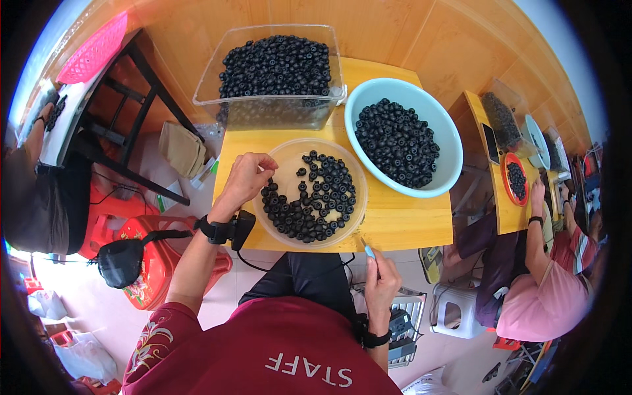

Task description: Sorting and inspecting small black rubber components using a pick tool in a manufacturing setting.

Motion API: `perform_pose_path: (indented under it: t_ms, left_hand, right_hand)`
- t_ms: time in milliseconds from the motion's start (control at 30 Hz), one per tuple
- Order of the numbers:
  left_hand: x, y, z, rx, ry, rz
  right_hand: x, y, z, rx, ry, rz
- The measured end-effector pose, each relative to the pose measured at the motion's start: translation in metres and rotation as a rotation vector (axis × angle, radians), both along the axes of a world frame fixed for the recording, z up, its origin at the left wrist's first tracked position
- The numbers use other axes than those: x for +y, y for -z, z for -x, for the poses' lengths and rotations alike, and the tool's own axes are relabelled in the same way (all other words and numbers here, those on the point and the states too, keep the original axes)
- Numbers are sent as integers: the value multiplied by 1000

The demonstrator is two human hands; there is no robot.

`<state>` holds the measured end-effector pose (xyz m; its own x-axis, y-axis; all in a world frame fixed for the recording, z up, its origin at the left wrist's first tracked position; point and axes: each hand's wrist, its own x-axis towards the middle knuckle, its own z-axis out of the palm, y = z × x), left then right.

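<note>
Left hand [247, 178]: I see it over the left rim of the dish [280, 155], fingers curled in a narrow pinch at the rings [309, 197]; I cannot tell if one ring is actually between the fingertips.
Right hand [380, 280]: below the near edge of the surface [408, 227], grip closed round a thin tool [368, 251] with a pale blue tip pointing up toward the dish.
Rings: small black ring-shaped parts lie loose in the clear round dish at the front middle of the surface; more fill the bowl [447, 141] to the right and the bin [204, 85] behind.
Risk, dish: it is light and sits close to the near edge. I judge a nudge from the left wrist could slide it off and scatter the parts onto the floor.
Risk, pinch: the rings are small and smooth-looking. A loose pinch could drop one off the left side of the surface, where it would be hard to find.
Risk, tool: the tip is close under the edge. Raised carelessly, it could catch the edge or knock the dish.
Risk, cable: a wrist device [227, 229] with a trailing lead hangs beside the dish and could snag.
Neighbour: another person [533, 296] works at a separate surface on the right, well apart.
</note>
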<state>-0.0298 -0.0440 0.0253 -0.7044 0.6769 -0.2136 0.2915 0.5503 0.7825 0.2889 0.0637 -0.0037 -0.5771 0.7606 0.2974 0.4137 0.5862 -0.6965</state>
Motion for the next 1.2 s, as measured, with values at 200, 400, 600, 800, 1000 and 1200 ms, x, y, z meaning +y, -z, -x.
perform_pose_path:
  t_ms: [200,400,600,800,1000,1200]
  left_hand:
    - [-2,21,-5,536,215,91]
    - [11,13,-16,581,382,311]
    - [9,30,-16,557,363,189]
    - [7,25,-11,557,377,125]
    - [0,-14,-49,-718,183,-399]
    - [2,7,-100,-1258,153,-669]
  right_hand:
    - [-1,-3,3,-45,-1,9]
    - [-1,-5,-1,-53,22,-9]
    - [-2,-3,-1,-73,20,6]
    - [-2,-6,-1,-37,23,-3]
    - [-1,-6,-1,-20,11,-32]
    - [-3,-19,9,34,-14,9]
